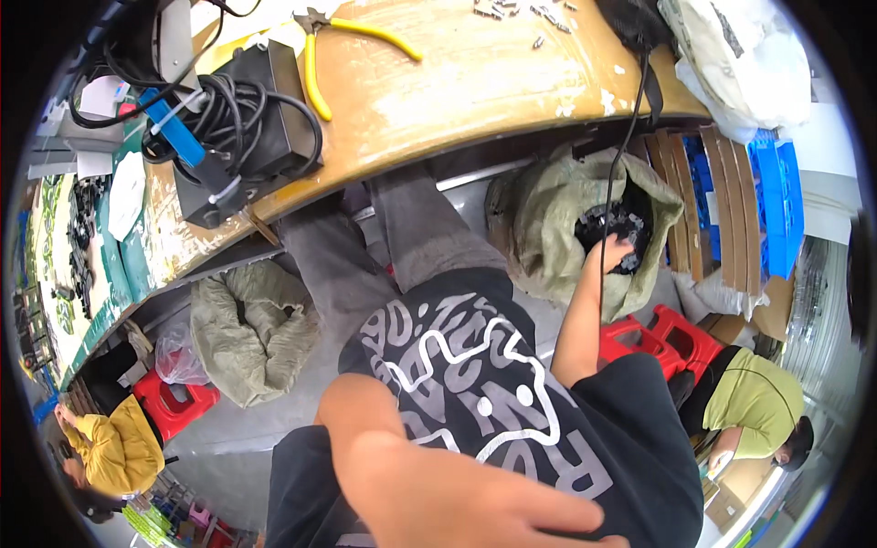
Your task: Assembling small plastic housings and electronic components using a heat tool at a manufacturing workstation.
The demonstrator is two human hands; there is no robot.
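Note:
My right arm stretches out to a green woven sack [548,228] on the floor under the table's edge. Inside its opening lie many small black parts [630,219], and my right hand [616,252] is in among them. Its fingertips are partly hidden there, so whether it grips a part does not show. Across my dark printed shirt [457,338] lies my left hand [484,507], close to the camera. Its visible fingers are stretched toward the right with nothing seen in them; the lower edge cuts off the rest.
On the wooden table [475,100] are yellow-handled pliers [315,64], a black box [274,137] with coiled cables, and small metal pieces [548,18]. A dark cable [630,119] hangs past the sack. Another sack [251,333] stands left. Red stools [671,342] and two people [754,402] are nearby.

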